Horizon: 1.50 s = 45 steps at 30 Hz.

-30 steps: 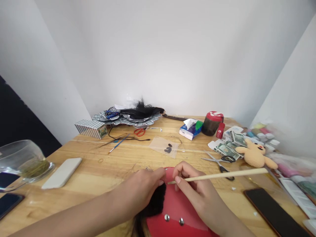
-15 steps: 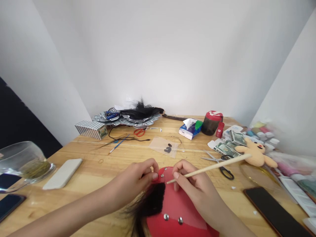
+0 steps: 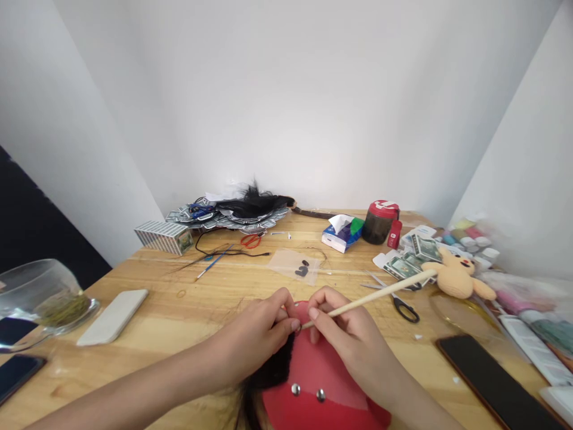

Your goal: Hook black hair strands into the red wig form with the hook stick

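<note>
Watching through the head view, I've got the wooden counter [image 3: 147, 322] spread wide across my feed, and down at its near side, under both hands, sits the star of the show: a rounded red piece [image 3: 329, 373], its lower end cut off by the frame edge. Over on the right, well apart, lies a black smartphone [image 3: 501, 382]; nearer the middle, a black hairy patch [image 3: 271, 370] covers the red piece's left side, strands trailing off below. Now the key relation: the pale stick [image 3: 380, 291] runs on a slant, blunt end up and away to the right by the plush toy [image 3: 456, 275], narrow tip down to the left, right at the left thumb's tip, over the far part of the red piece. The right hand [image 3: 347, 328] is the one on the stick, pinching it near that tip between thumb and fingers. The left hand [image 3: 264, 322] comes in from the other side, thumb and forefinger drawn close together; whether they grip anything, I can't tell. Smaller now: two silver studs [image 3: 295, 389], side by side, on the near part of the red. And smallest of all, a dark speck [image 3: 299, 327] at the meeting point, too tiny for me to identify.
</note>
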### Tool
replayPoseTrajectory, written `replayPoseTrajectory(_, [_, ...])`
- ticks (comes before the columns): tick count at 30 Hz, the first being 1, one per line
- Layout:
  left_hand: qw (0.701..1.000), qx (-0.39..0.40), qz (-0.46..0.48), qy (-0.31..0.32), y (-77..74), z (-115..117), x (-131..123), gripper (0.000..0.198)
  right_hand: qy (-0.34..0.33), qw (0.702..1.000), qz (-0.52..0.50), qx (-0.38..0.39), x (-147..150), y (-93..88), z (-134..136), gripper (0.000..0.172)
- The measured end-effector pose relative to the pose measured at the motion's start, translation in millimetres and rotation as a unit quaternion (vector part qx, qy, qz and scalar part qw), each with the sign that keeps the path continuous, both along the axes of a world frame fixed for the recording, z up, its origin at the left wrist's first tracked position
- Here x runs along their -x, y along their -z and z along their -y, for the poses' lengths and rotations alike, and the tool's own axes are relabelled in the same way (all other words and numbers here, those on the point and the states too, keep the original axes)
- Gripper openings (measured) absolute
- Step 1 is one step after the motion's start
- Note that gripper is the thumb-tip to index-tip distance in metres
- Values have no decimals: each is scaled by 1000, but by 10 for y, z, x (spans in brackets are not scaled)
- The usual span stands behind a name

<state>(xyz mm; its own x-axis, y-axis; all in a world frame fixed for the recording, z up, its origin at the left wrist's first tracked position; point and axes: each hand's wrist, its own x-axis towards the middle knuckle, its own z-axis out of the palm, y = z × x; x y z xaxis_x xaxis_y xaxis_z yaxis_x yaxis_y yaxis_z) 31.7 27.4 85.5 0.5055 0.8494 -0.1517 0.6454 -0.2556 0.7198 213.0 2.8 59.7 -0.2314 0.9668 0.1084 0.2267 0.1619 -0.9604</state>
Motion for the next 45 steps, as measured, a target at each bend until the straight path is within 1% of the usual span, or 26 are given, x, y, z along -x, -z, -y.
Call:
replayPoseTrajectory(7, [998, -45, -45, 14, -11, 15, 27, 11, 3, 1000, 0, -2, -9, 9, -11, 20])
replayPoseTrajectory(13, [995, -75, -56, 24, 31, 67, 63, 13, 2, 1000, 3, -4, -8, -6, -12, 25])
replayPoseTrajectory(18, [991, -110, -58, 42, 70, 83, 80, 19, 3, 1000, 5, -6, -4, -22, -10, 28])
replayPoseTrajectory(22, [982, -154, -94, 56, 75, 85, 80, 18, 1, 1000, 2, -8, -2, -22, -11, 29])
replayPoseTrajectory(28, [946, -237, -192, 112, 80, 145, 79, 19, 6, 1000, 4, -10, 0, -1, -31, 33])
replayPoseTrajectory(32, [927, -267, -218, 146, 76, 178, 99, 15, 7, 1000, 7, -21, -3, -1, -29, 36])
replayPoseTrajectory(35, [912, -309, -211, 170, 84, 184, 139, 11, 9, 1000, 6, -24, -7, -2, -16, 38])
replayPoseTrajectory(37, [906, -335, -186, 181, 101, 188, 173, 11, 13, 1000, 4, -19, -7, -2, -11, 39])
replayPoseTrajectory(40, [900, -370, -145, 182, 126, 211, 220, 12, 16, 1000, -5, -9, -4, -5, -12, 39])
replayPoseTrajectory(42, [884, -406, -139, 186, 136, 237, 244, 17, 17, 1000, -15, -5, 0, -6, -16, 38])
replayPoseTrajectory(45, [844, -467, -164, 207, 163, 282, 277, 25, 18, 1000, -22, -3, 7, -2, -21, 38])
